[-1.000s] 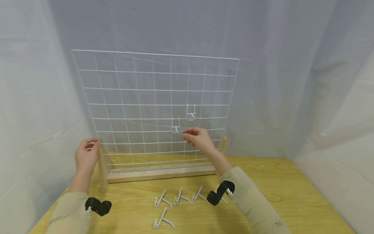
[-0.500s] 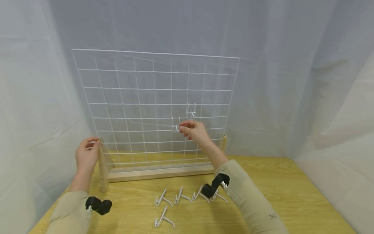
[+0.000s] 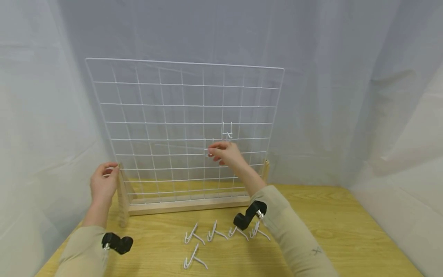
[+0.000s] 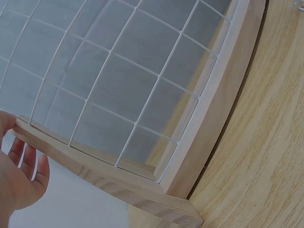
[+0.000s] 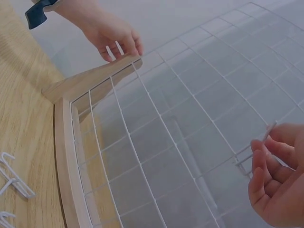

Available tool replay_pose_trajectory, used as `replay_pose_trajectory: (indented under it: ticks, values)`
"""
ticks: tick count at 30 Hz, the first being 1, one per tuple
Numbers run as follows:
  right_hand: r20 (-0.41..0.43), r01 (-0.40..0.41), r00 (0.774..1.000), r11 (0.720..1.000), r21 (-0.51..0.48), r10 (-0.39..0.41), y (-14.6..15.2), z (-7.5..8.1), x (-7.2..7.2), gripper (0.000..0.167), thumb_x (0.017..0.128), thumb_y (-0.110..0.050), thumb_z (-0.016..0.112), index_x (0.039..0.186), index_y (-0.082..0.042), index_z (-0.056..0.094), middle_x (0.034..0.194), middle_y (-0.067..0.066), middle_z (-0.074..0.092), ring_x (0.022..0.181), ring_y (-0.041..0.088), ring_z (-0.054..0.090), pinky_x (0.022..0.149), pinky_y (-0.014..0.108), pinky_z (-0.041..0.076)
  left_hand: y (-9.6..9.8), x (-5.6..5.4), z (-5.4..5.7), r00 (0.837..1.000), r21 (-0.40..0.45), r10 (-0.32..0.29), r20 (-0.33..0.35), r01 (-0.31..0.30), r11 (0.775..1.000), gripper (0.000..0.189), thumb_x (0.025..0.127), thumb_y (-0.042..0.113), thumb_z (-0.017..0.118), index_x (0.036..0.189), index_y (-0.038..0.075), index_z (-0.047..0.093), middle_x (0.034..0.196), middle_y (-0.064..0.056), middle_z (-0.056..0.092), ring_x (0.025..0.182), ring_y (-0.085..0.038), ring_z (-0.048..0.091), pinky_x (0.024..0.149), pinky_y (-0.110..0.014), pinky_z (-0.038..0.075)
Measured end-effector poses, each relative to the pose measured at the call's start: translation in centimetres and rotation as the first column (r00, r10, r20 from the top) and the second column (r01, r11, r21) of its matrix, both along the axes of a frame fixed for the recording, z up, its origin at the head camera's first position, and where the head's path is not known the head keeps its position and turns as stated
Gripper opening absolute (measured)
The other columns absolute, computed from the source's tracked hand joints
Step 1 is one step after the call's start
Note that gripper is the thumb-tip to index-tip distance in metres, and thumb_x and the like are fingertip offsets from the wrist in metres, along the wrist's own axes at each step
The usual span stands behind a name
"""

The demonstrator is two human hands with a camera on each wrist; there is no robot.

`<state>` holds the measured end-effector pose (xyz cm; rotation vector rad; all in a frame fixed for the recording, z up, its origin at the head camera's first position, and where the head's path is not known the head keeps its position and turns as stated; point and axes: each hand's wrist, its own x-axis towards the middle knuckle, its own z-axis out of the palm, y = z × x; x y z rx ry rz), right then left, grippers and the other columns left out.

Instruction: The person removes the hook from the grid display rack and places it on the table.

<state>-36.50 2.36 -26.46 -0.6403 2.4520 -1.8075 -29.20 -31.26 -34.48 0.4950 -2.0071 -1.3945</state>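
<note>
A white wire grid panel (image 3: 183,62) stands upright in a wooden base (image 3: 190,205). At the panel's left side, my left hand (image 3: 104,182) grips the top of the base's wooden side post (image 4: 52,145) with thumb and forefinger. My right hand (image 3: 228,154) is at the panel, right of centre. Its thumb and forefinger pinch the arm of a white wire hook (image 5: 241,167) that sits on the grid wires. In the head view my fingers cover most of that hook. Another white hook (image 3: 227,133) hangs on the grid just above my right hand.
Several loose white hooks lie on the wood-grain table (image 3: 155,246) in front of the base, such as a near hook (image 3: 195,258) and a right-hand hook (image 3: 257,231). White sheeting (image 3: 322,115) surrounds the table at the back and sides.
My right hand has moved left and slightly up to the lower hook on the grid, and its fingers have taken hold of the hook. My left hand stays on the post.
</note>
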Motion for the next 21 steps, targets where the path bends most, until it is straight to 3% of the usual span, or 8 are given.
replay_pose_trajectory:
  ticks: [4, 12, 21]
  values:
    - [0.022, -0.021, 1.000, 0.999, -0.024, 0.022, -0.20, -0.09, -0.05, 0.025, 0.089, -0.013, 0.060, 0.110, 0.001, 0.063, 0.090, 0.008, 0.067, 0.071, 0.014, 0.057, 0.074, 0.041, 0.050, 0.23, 0.08, 0.06, 1.000, -0.009, -0.001, -0.004, 0.001, 1.000, 0.028, 0.094, 0.022, 0.051, 0.113, 0.002, 0.054, 0.093, -0.001, 0.048, 0.074, -0.005, 0.043, 0.056, -0.014, 0.039]
    - [0.055, -0.020, 0.998, 0.994, -0.107, 0.026, -0.19, -0.25, 0.09, 0.023, 0.088, -0.009, 0.060, 0.107, 0.002, 0.063, 0.087, 0.006, 0.066, 0.071, 0.014, 0.056, 0.061, 0.025, 0.047, 0.48, 0.09, 0.19, 1.000, 0.006, -0.007, -0.014, 0.007, 1.000, 0.023, 0.094, 0.022, 0.051, 0.108, 0.004, 0.055, 0.093, 0.000, 0.047, 0.074, -0.004, 0.043, 0.056, -0.013, 0.039]
    - [0.084, -0.010, 0.996, 0.985, -0.175, 0.025, 0.24, -0.24, 0.48, 0.025, 0.088, -0.008, 0.060, 0.111, 0.002, 0.061, 0.089, 0.007, 0.065, 0.073, 0.016, 0.056, 0.066, 0.028, 0.047, 0.49, -0.01, 0.05, 1.000, 0.015, -0.009, -0.021, 0.009, 1.000, 0.021, 0.094, 0.021, 0.051, 0.106, 0.005, 0.056, 0.092, 0.001, 0.047, 0.073, -0.004, 0.043, 0.055, -0.013, 0.039]
